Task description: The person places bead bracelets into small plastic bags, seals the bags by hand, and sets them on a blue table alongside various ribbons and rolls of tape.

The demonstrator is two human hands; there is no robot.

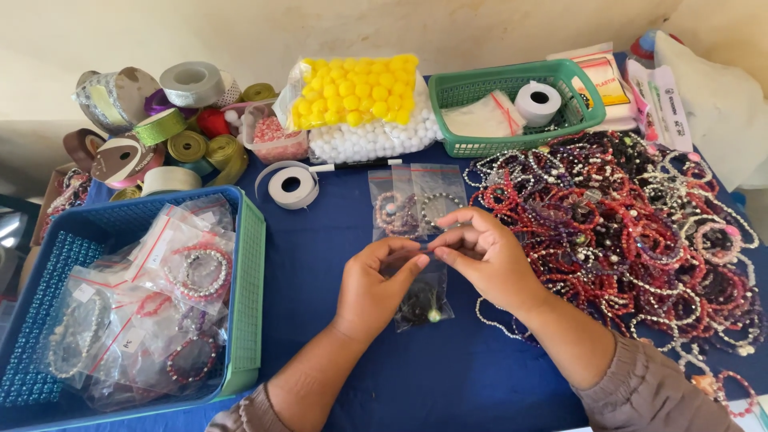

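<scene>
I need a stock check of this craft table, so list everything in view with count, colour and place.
table: one, blue cloth, under everything
small clear bag: one, dark beads inside, held at its top by both hands
clear bags of bracelets: about three, flat, centre
loose bracelets: large heap, red, purple, white, right
blue basket: one, left, full of bagged bracelets
green basket: one, back right, holds a white tape roll
pompom bags: yellow over white, back centre
ribbon rolls: many, gold, silver, green, back left
white tape roll: one, centre left
left hand: pinching the bag's top
right hand: pinching the bag's top
</scene>
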